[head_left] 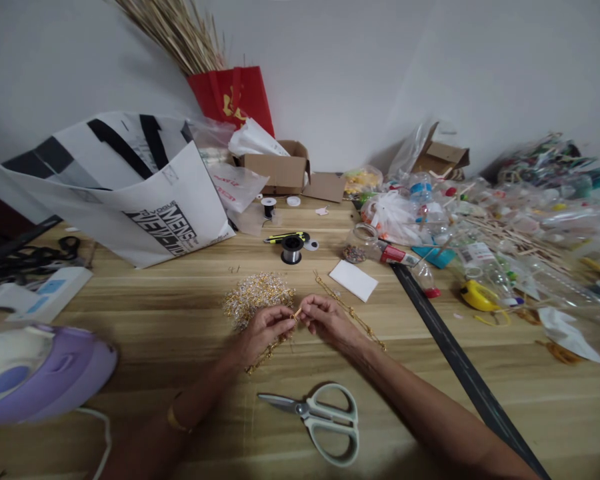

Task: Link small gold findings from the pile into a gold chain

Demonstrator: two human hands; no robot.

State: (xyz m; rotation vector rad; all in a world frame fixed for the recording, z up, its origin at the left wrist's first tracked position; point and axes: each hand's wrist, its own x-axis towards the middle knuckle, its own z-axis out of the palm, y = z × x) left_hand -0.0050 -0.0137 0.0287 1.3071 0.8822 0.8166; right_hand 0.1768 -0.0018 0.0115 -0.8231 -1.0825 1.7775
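Note:
Fingertips of my left hand (267, 328) and my right hand (327, 319) meet over the middle of the table, both pinched on a thin gold-coloured piece (297, 313). Its exact kind is too small to make out. A beaded gold strand (261, 361) hangs or lies below my left hand, partly hidden by it. Just behind that hand is a heap of gold and clear beads (255, 293). To the right of my right hand lies another knotted gold strand (351, 311). Scissors with pale handles (333, 421) rest partly open, nearer to me.
Behind the hands stand a wire spool (292, 251), a yellow-black cutter (280, 237) and a white pad (354, 280). A beaded jar (361, 243) and plastic bottles crowd the right. At left are a white bag (180, 220), a power strip (55, 293) and a purple iron (75, 373).

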